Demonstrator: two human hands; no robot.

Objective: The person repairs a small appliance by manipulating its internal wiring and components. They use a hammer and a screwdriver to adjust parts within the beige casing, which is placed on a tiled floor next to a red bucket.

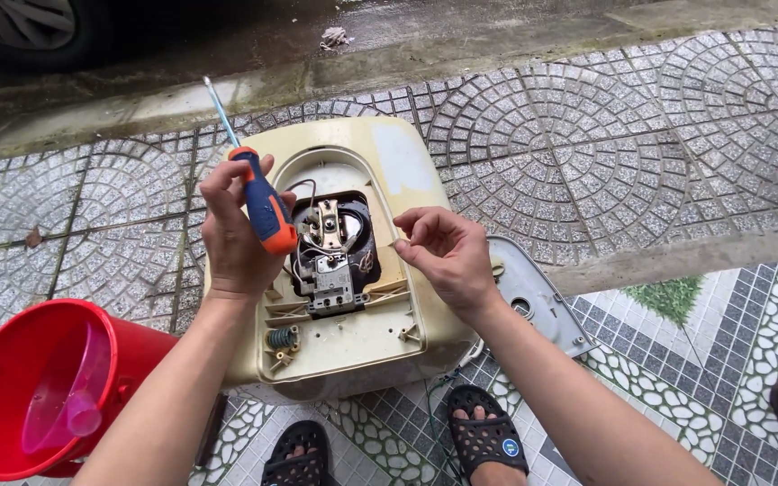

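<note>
Fingers [227, 180] of left hand [236, 229] closed around orange-and-blue handle of screwdriver [258, 193], shaft pointing up and away toward far left. Fingers [420, 229] of right hand [447, 256] curled and pinched together, tips just right of the opening; whether anything small sits between them, cannot tell. Both hands above a cream-coloured appliance housing [389, 171], lying on the floor in the middle of the scene, cover off. Inside its oval opening, a black round plate with metal thermostat block [330, 270] and thin wires. Near the housing's near-left corner, a small coiled spring fitting [283, 338]. Right of the housing, touching its edge, a grey plastic cover [542, 301] lying flat. Near left, a red bucket [11, 360] with a pink scoop [69, 396] inside. At the near edge, two feet in black sandals [483, 436] on patterned paving tiles [632, 162].
</note>
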